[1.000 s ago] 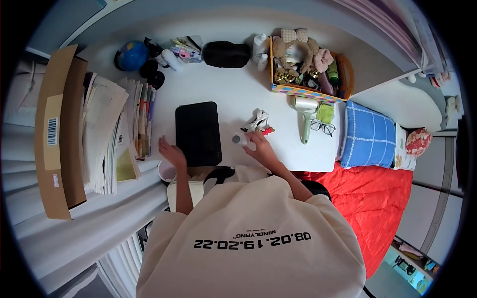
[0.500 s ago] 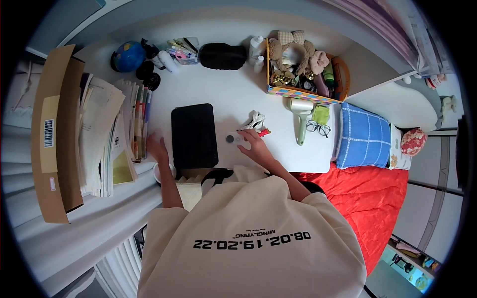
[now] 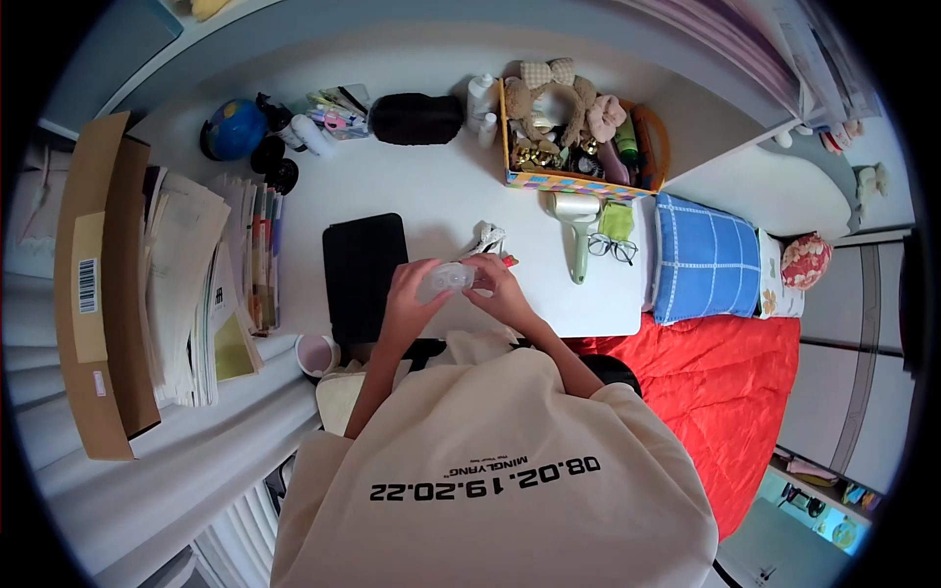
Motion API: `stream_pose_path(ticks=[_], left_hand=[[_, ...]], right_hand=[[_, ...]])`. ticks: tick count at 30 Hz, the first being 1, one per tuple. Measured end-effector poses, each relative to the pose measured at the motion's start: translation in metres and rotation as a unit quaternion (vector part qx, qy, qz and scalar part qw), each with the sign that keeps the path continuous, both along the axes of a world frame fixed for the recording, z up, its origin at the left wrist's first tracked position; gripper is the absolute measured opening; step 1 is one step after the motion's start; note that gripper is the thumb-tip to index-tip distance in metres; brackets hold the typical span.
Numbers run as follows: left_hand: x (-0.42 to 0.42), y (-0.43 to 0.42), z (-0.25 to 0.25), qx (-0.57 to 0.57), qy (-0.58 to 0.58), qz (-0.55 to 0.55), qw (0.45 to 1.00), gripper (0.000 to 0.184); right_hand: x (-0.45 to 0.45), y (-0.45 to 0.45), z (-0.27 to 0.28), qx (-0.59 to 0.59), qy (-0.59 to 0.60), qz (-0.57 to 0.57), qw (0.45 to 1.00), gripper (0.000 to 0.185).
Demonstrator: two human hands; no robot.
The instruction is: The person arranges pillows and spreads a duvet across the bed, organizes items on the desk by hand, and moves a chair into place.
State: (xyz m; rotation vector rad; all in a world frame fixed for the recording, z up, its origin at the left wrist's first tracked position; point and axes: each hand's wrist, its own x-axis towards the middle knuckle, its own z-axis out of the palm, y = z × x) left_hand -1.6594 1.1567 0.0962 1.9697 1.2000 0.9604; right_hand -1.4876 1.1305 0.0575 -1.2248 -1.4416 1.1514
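Observation:
Both hands are raised over the front of the white desk, close together. Between them is a small clear plastic case (image 3: 446, 281), rounded and see-through; its exact kind is not plain. My left hand (image 3: 409, 293) grips it from the left with thumb and fingers. My right hand (image 3: 498, 293) has its fingers curled at the right end of the case. Just beyond the hands lie a crumpled white item (image 3: 487, 238) and a small red thing (image 3: 509, 262), partly hidden. A black flat folder-like tablet case (image 3: 363, 269) lies left of my left hand.
Books and papers (image 3: 186, 284) stand in a cardboard box (image 3: 93, 284) at left, near a pink-lined cup (image 3: 316, 355). A lint roller (image 3: 578, 230) and glasses (image 3: 613, 249) lie right. Behind are a black furry pouch (image 3: 417, 120) and a filled basket (image 3: 578, 183).
My left hand has come from beside the books to the middle. The clear case, on the desk under my right hand before, is now lifted between both hands. The view has shifted slightly.

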Motion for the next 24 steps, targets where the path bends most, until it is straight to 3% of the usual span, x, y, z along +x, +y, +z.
stream_pose_path(ticks=[9,11,14,17,19,23,24], left_hand=[[0.026,0.004,-0.004,-0.053,-0.013,-0.124,0.991,0.040],[0.029,0.002,0.006,-0.171,-0.056,-0.155,0.971,0.042],[0.034,0.002,-0.001,-0.157,-0.045,-0.172,0.971,0.047],[0.043,0.001,-0.002,-0.152,-0.041,-0.181,0.971,0.050],[0.049,-0.002,-0.005,-0.155,-0.058,-0.180,0.970,0.049],[0.059,-0.003,-0.011,-0.187,-0.125,-0.174,0.959,0.050],[0.061,-0.003,-0.011,-0.187,-0.124,-0.178,0.958,0.050]], right_hand=[[0.015,-0.021,0.000,-0.059,0.132,-0.022,0.989,0.041],[0.018,-0.026,0.003,-0.068,0.161,-0.035,0.984,0.041],[0.025,-0.032,0.018,-0.068,0.121,-0.037,0.990,0.043],[0.030,-0.036,0.031,0.027,0.031,-0.070,0.997,0.044],[0.038,-0.038,0.032,0.083,-0.089,-0.080,0.989,0.042],[0.050,-0.044,0.032,0.070,-0.090,-0.141,0.983,0.041],[0.053,-0.046,0.028,0.063,-0.043,-0.176,0.981,0.041]])
